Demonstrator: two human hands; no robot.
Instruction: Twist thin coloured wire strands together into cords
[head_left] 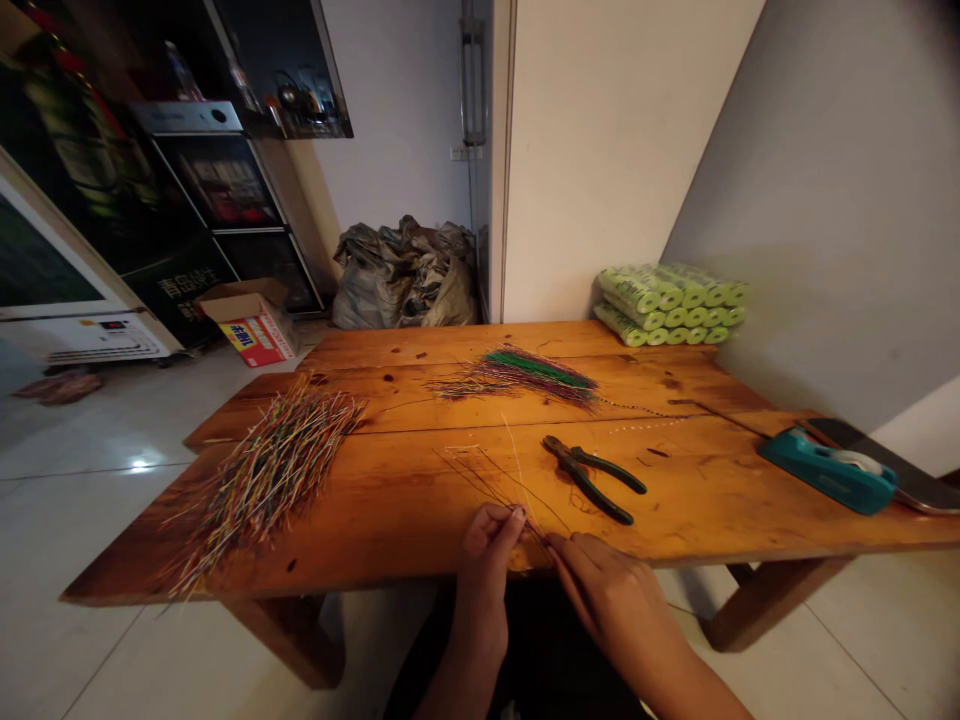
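Note:
Both hands are at the front edge of the wooden table. My left hand pinches several thin wires between thumb and fingers. Just to its right, my right hand is closed on the lower part of the same wires. The wires fan out over the table beyond my fingers, one of them pale. Beyond my right hand lie pliers with dark green handles. A large loose pile of colored wires lies at the left, and a second bundle with green and purple wires lies farther back.
A teal tape dispenser and a dark flat object sit at the right end. Stacked green rolls stand at the back right. Behind the table are sacks and a cardboard box on the floor.

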